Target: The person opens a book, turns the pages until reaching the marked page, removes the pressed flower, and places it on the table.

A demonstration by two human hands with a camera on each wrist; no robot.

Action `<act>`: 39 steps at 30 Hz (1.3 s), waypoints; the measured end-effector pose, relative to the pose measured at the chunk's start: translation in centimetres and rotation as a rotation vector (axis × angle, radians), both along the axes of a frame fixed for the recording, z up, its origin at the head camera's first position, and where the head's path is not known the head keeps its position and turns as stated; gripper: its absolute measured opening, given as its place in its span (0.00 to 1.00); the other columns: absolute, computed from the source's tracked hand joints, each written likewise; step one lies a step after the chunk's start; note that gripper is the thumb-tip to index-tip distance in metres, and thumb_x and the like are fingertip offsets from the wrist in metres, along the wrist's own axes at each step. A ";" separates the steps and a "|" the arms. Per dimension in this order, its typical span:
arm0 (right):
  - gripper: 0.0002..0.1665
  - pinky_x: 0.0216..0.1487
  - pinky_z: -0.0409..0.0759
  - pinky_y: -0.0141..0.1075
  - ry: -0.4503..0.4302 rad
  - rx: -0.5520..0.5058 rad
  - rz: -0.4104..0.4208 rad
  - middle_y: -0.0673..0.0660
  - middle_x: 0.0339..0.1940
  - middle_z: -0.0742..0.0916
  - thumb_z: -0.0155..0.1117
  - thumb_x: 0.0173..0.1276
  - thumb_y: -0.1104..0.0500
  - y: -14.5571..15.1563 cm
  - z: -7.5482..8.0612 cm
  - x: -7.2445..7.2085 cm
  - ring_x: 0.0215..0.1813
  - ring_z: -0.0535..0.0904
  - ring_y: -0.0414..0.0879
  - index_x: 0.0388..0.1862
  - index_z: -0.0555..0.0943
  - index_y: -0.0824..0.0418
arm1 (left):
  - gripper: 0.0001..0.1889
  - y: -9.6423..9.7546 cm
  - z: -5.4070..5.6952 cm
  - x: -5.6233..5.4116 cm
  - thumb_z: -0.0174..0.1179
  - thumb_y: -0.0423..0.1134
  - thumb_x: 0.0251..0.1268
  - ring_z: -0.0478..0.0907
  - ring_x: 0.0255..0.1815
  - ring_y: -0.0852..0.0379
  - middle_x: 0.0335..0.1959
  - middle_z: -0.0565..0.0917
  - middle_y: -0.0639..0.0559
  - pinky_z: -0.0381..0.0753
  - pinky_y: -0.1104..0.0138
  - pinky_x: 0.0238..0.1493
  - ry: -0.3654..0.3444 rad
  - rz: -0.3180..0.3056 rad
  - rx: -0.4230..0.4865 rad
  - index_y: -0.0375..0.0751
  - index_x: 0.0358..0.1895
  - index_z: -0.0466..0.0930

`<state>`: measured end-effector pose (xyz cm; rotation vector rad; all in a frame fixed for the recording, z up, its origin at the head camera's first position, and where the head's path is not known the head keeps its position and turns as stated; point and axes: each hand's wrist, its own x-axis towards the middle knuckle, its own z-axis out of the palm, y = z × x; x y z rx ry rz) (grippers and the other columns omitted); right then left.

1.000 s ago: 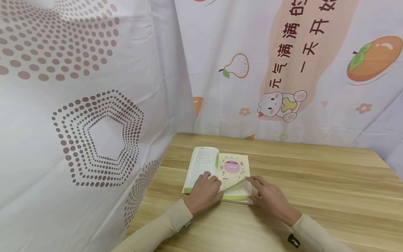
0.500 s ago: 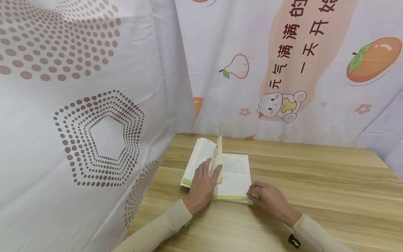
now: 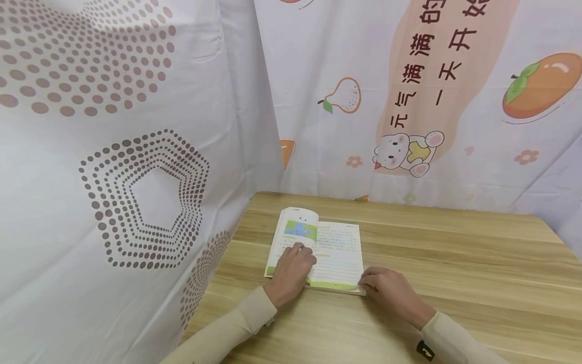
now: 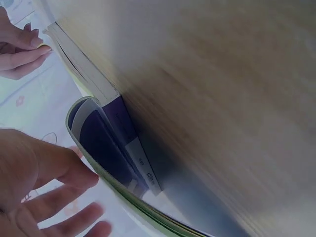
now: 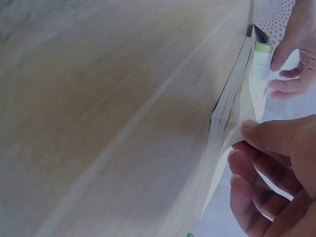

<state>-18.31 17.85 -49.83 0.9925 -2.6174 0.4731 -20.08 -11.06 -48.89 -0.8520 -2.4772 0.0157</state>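
An open book (image 3: 337,269) lies on the wooden table, with a coloured picture on its left page and ruled lines on the right. My left hand (image 3: 289,272) rests on the lower left page near the fold. In the left wrist view its thumb touches the curved left side of the book, the other fingers loosely bent; the dark purple spine (image 4: 118,116) shows underneath. At the lower right corner, my right hand (image 3: 392,292) pinches a page (image 5: 238,132) between thumb and forefinger, lifting its edge slightly off the pages below.
The wooden table (image 3: 436,247) extends to the right of the book and in front of it. A white dotted curtain (image 3: 150,202) hangs on the left, and a printed cloth (image 3: 327,151) with fruit pictures hangs behind the table.
A leaf has turned from right to left and now lies under my left hand, which has flattened it. My right hand has dropped back to the lower right corner and now pinches another page.
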 end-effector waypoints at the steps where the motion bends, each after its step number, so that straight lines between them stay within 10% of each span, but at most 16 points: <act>1: 0.07 0.38 0.85 0.39 0.000 0.001 0.002 0.45 0.36 0.89 0.80 0.56 0.64 0.0 -0.1 0.0 0.39 0.87 0.41 0.33 0.91 0.53 | 0.12 0.0 0.0 0.0 0.71 0.24 0.57 0.79 0.51 0.52 0.45 0.87 0.52 0.82 0.63 0.45 -0.017 -0.006 -0.009 0.47 0.37 0.90; 11: 0.11 0.36 0.84 0.37 0.062 -0.025 -0.004 0.43 0.32 0.88 0.83 0.51 0.65 -0.3 0.0 -0.1 0.36 0.85 0.38 0.28 0.90 0.51 | 0.04 0.3 -0.4 0.0 0.70 0.40 0.64 0.78 0.54 0.51 0.39 0.87 0.55 0.81 0.60 0.51 -0.073 -0.117 -0.014 0.49 0.30 0.89; 18: 0.12 0.27 0.75 0.28 0.106 -0.117 -0.011 0.41 0.30 0.87 0.81 0.51 0.66 -0.4 0.5 -0.2 0.28 0.74 0.29 0.27 0.89 0.51 | 0.25 0.4 -1.0 0.2 0.71 0.70 0.51 0.77 0.47 0.51 0.35 0.86 0.56 0.78 0.60 0.43 -0.026 -0.123 -0.041 0.52 0.27 0.83; 29: 0.23 0.23 0.70 0.25 0.116 -0.261 -0.083 0.51 0.41 0.87 0.84 0.51 0.64 -0.2 1.0 -0.1 0.24 0.70 0.28 0.47 0.88 0.61 | 0.13 0.8 -0.5 0.4 0.64 0.48 0.69 0.80 0.48 0.49 0.41 0.88 0.51 0.80 0.59 0.42 -0.069 -0.033 -0.048 0.44 0.47 0.87; 34: 0.23 0.27 0.74 0.29 -0.035 -0.154 -0.082 0.54 0.47 0.87 0.82 0.56 0.60 0.0 0.8 0.1 0.26 0.70 0.27 0.51 0.87 0.62 | 0.26 0.8 -0.4 0.3 0.51 0.29 0.73 0.79 0.55 0.42 0.51 0.83 0.40 0.79 0.52 0.51 0.022 -0.009 0.052 0.31 0.73 0.65; 39: 0.17 0.33 0.79 0.33 -0.116 -0.043 -0.003 0.52 0.49 0.86 0.81 0.58 0.56 0.3 0.0 0.4 0.30 0.74 0.28 0.45 0.89 0.58 | 0.43 0.6 -0.2 0.0 0.61 0.18 0.56 0.64 0.71 0.34 0.69 0.67 0.31 0.69 0.45 0.62 0.123 -0.004 0.150 0.47 0.77 0.62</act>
